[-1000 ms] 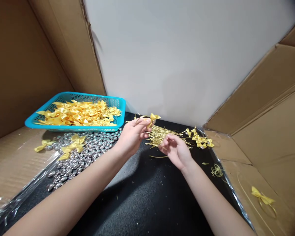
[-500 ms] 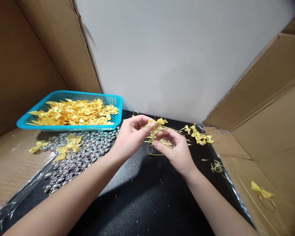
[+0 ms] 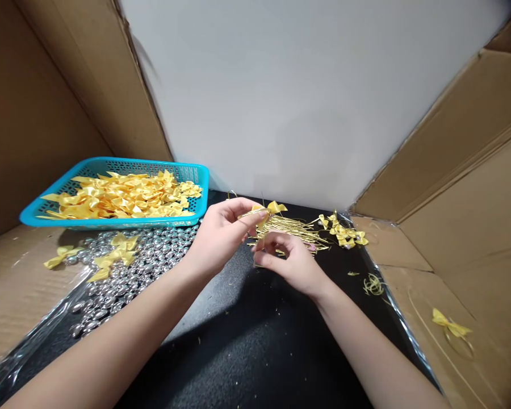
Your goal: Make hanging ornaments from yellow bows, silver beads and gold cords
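Observation:
Pinched in my left hand is a yellow ribbon bow, which shows past the fingertips together with a thin gold tie. My right hand is just below and to the right, its thumb and fingers curled close together; whatever lies between them is too small to make out. Behind my right hand lies a pile of gold twist ties on the black table surface.
A blue basket of yellow bows stands at the left. Silver beads spread before it, with loose bows on top. At right are beaded bows, tangled strands and one bow on cardboard.
My right hand has moved slightly left and its fingertips have come closer together. My left hand still holds the bow. The whole view has shifted slightly.

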The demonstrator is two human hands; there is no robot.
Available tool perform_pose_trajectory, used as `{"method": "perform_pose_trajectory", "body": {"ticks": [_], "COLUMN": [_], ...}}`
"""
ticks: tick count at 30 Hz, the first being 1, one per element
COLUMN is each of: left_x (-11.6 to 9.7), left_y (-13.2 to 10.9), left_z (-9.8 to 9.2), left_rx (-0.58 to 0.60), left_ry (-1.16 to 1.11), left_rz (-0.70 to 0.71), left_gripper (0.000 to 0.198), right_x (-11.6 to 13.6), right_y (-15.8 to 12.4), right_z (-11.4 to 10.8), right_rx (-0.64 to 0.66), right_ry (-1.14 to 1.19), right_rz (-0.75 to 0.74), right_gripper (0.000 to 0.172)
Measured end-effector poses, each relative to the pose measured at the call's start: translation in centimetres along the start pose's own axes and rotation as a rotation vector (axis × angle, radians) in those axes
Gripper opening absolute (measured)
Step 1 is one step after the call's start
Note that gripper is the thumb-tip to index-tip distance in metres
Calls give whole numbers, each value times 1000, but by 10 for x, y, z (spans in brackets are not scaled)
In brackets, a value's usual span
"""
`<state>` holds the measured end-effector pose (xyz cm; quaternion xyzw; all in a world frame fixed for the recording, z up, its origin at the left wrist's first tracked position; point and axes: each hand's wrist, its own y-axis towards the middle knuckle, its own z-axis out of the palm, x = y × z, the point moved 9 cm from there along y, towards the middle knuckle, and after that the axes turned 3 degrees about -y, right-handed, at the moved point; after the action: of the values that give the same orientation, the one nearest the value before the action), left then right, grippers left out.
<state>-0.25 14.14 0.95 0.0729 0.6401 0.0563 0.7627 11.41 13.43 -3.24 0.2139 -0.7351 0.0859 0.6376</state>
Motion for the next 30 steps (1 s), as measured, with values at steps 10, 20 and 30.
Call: {"method": "perform_pose_trajectory", "body": {"ticks": [10, 20, 30], "left_x": [3, 17, 16], "left_y": [3, 3, 6], "left_z": [-13, -10, -12], "left_rx": [-105, -121, -120], "left_ry": [25, -223, -275], "left_rz": [18, -173, -162], "left_gripper": [13, 20, 21], "right_x": [48, 72, 70], "right_y": [-21, -44, -39], "right_z": [-25, 41, 28], "right_rx": [-161, 243, 65], "right_ry": [405, -902, -933], "right_rz": [-271, -490, -437], "right_gripper": [12, 22, 13]}}
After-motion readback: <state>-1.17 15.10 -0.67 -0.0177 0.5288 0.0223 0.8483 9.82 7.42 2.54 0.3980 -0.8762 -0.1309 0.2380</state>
